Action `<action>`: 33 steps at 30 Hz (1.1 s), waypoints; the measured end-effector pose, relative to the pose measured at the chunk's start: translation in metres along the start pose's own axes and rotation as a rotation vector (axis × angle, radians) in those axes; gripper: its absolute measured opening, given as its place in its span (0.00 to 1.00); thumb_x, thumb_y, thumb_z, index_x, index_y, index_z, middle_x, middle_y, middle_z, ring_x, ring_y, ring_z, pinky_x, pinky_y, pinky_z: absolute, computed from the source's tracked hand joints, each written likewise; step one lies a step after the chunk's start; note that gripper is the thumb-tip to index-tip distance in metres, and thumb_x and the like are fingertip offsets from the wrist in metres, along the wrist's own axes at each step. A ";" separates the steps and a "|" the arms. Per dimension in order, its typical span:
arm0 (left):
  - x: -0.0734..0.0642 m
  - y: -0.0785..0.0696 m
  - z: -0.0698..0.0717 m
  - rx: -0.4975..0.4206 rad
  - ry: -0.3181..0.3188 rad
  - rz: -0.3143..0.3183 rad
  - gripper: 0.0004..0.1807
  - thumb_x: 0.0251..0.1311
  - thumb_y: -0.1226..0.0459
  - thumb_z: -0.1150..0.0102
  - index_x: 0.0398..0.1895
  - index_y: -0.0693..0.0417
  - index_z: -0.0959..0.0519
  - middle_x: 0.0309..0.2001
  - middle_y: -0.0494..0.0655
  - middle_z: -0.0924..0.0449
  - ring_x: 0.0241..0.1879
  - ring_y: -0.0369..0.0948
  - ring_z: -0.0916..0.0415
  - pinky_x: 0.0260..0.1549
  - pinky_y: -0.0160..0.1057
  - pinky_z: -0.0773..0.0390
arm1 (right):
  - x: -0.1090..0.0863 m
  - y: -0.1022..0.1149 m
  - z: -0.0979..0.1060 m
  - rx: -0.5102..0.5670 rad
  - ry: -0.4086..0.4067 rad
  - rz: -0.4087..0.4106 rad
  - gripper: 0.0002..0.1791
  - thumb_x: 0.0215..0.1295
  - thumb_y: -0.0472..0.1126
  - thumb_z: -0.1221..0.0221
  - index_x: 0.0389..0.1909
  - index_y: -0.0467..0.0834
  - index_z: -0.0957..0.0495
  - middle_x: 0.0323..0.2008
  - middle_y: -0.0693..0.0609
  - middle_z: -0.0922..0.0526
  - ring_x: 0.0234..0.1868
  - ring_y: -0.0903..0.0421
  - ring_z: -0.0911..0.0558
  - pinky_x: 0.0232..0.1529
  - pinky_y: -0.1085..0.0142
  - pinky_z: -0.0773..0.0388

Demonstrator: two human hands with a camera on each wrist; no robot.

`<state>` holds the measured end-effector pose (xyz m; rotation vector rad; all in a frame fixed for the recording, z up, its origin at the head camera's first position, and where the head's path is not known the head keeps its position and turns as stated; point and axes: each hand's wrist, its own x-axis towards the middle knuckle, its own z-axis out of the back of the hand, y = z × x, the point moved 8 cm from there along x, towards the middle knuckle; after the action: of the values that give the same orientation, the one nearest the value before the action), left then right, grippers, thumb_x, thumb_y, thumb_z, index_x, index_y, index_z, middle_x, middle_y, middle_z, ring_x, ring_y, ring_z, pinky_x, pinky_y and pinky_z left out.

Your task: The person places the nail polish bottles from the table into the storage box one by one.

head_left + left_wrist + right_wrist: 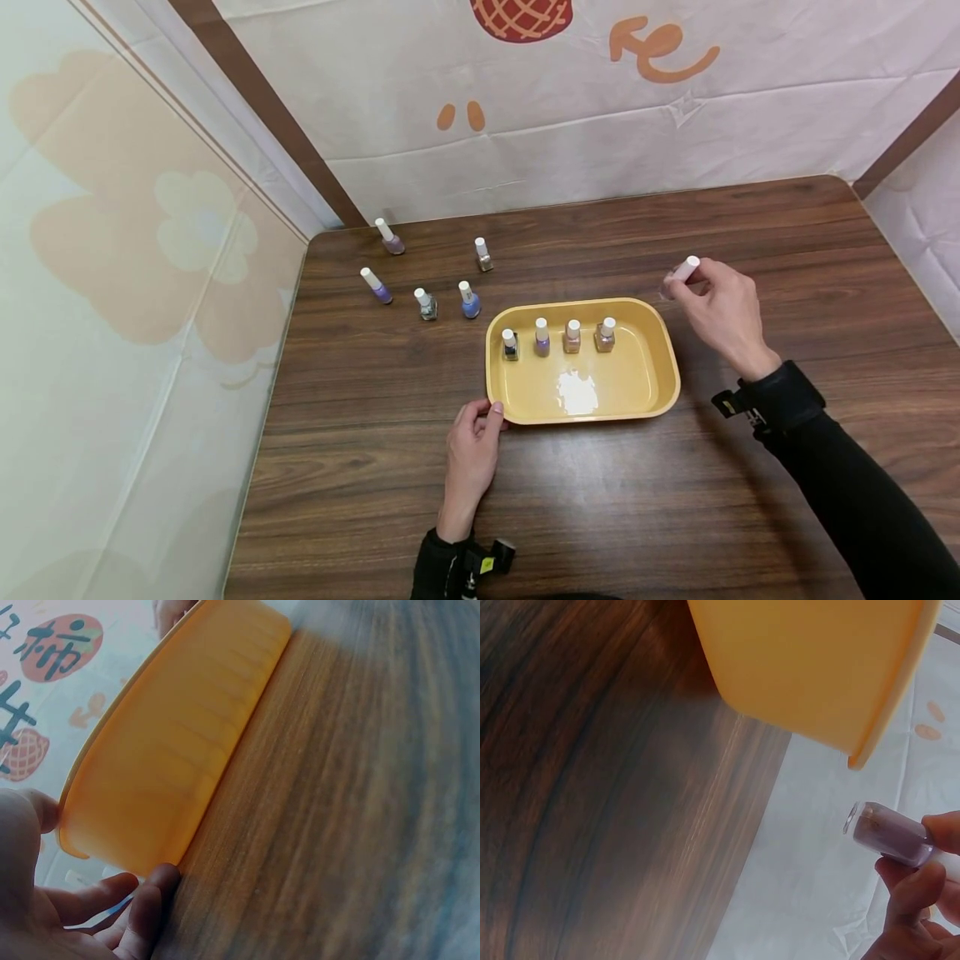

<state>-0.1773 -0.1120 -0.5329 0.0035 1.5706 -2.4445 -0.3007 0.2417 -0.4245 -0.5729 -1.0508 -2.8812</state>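
Translucent mauve nail-polish bottle with white cylindrical cap [891, 834]: held tilted in air, just beside far right corner of glossy yellow round-cornered tray [630, 387]. Right hand [723, 308] pinches it at cap end, fingertips drawn together. Left hand [474, 454], partly curled, grips tray's near left corner, thumb on rim. Four small white-capped bottles [573, 340] stand in row inside tray; five assorted white-capped bottles [470, 306] left of it on dark, streaky wood-grain counter [360, 500].
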 end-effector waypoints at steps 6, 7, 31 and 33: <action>-0.001 0.000 0.000 -0.005 0.004 -0.003 0.20 0.68 0.51 0.47 0.50 0.56 0.21 0.38 0.47 0.20 0.32 0.38 0.17 0.32 0.30 0.25 | -0.003 0.005 -0.003 0.020 -0.010 0.029 0.08 0.64 0.48 0.39 0.31 0.48 0.19 0.31 0.48 0.14 0.23 0.73 0.30 0.28 0.76 0.37; -0.001 0.000 0.000 -0.006 0.005 -0.002 0.20 0.68 0.51 0.47 0.50 0.56 0.21 0.39 0.47 0.20 0.33 0.37 0.17 0.32 0.30 0.25 | -0.003 0.005 -0.003 0.024 -0.009 0.031 0.08 0.65 0.48 0.39 0.31 0.48 0.19 0.31 0.48 0.14 0.23 0.72 0.29 0.28 0.76 0.38; 0.000 0.002 -0.001 -0.011 0.001 -0.004 0.20 0.68 0.51 0.46 0.50 0.56 0.21 0.39 0.47 0.21 0.33 0.37 0.17 0.32 0.30 0.24 | -0.014 0.015 -0.009 0.066 0.015 0.021 0.07 0.62 0.47 0.38 0.34 0.47 0.19 0.30 0.49 0.15 0.22 0.58 0.27 0.24 0.75 0.37; 0.000 0.002 -0.001 -0.010 -0.001 -0.003 0.19 0.68 0.51 0.46 0.49 0.57 0.21 0.39 0.47 0.20 0.32 0.37 0.17 0.31 0.30 0.24 | -0.014 0.016 -0.009 0.068 0.013 0.023 0.07 0.62 0.47 0.38 0.33 0.48 0.19 0.30 0.49 0.15 0.22 0.58 0.27 0.24 0.75 0.37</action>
<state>-0.1773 -0.1121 -0.5355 -0.0024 1.5832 -2.4388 -0.2885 0.2220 -0.4261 -0.5578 -1.1278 -2.8131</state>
